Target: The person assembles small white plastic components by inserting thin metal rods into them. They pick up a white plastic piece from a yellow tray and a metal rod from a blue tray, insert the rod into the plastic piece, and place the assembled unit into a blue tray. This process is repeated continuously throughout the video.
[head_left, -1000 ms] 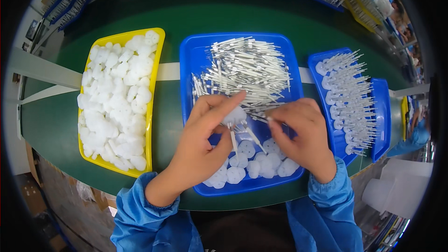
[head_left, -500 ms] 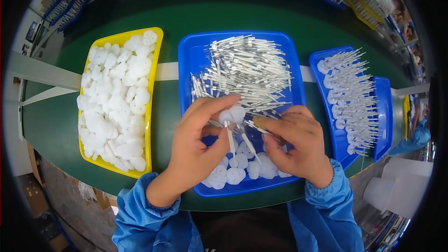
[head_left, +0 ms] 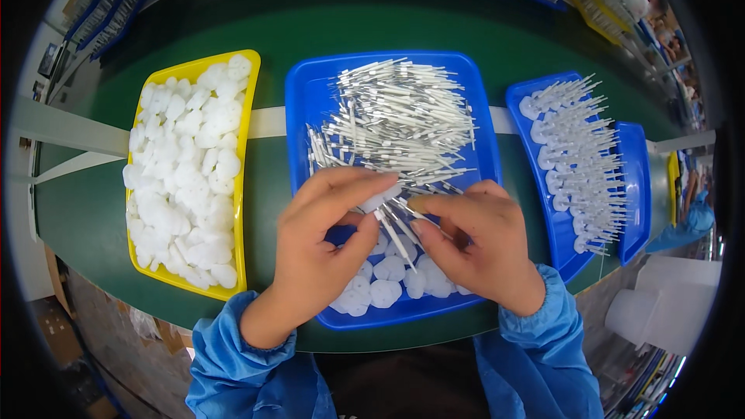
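My left hand (head_left: 330, 225) is closed on a round white plastic disc (head_left: 380, 198), pinched by its edge between thumb and fingers. From the disc's underside several thin white rods (head_left: 400, 237) with metal ends slant down toward me. My right hand (head_left: 481, 240) is closed, its thumb and forefinger meeting at the disc's right side on white rods whose ends partly hide behind the fingers. Both hands hover over the near half of a blue tray (head_left: 295, 101). In it lie a heap of loose white rods (head_left: 403, 124) and, nearer me, several white discs (head_left: 388, 287).
A yellow tray (head_left: 242, 209) heaped with white discs stands on the left of the green table (head_left: 233, 23). On the right, a blue tray (head_left: 535, 81) holds discs with rods fitted, overlapping another blue tray (head_left: 632, 155). More rod-filled trays line the far edge.
The disc has tipped over to a flatter angle, and my right fingertips have come in closer to it. The whole view has shifted slightly.
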A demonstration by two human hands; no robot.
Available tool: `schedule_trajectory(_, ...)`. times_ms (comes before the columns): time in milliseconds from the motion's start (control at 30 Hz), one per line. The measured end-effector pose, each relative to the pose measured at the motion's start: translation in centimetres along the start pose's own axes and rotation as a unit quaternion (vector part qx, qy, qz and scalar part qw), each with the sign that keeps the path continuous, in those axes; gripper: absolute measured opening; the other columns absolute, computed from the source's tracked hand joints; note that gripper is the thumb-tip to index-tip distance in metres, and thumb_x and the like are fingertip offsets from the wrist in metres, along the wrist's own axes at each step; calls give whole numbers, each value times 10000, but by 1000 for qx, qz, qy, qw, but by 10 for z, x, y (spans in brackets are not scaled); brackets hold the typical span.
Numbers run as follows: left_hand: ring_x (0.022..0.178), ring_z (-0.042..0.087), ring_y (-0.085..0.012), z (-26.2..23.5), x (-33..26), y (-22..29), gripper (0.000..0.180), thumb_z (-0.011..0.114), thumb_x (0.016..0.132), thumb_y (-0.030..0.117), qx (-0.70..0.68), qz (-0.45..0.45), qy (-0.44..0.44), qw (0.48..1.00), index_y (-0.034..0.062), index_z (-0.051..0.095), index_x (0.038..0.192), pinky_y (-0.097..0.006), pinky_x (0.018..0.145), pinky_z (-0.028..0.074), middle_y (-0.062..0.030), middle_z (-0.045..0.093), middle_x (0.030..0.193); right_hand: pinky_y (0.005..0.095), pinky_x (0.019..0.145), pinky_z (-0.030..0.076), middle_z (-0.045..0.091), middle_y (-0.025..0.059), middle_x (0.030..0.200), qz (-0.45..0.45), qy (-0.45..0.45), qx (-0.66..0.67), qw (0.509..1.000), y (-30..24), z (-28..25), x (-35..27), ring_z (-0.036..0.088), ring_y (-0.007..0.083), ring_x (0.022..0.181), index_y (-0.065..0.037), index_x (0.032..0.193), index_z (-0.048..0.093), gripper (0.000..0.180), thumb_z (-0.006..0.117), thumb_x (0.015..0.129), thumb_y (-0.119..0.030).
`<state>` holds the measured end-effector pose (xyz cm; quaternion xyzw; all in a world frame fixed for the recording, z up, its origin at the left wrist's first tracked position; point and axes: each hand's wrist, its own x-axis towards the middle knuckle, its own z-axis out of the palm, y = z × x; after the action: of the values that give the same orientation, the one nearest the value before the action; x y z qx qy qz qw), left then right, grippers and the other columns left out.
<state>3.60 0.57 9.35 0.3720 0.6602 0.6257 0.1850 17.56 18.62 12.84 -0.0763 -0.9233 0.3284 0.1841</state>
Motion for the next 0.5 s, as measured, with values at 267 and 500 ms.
schedule_trajectory(267,913,773,-287,-3,3,4,522,745,881,-125,105,61,-52,991,63,801,1364,-382,798,617,-143,788,938,337,611,428,682,2,645,105,-12,142,984,6,9,-3,634,162,540,-108,938,798,122,906,901,-150)
schedule_trajectory(500,799,763,-305,1,0,4,522,782,853,-114,165,97,-46,980,28,800,1354,-389,768,601,-144,768,854,373,696,384,711,3,668,-51,76,-85,992,6,15,-5,622,179,547,-113,912,805,118,909,896,-167)
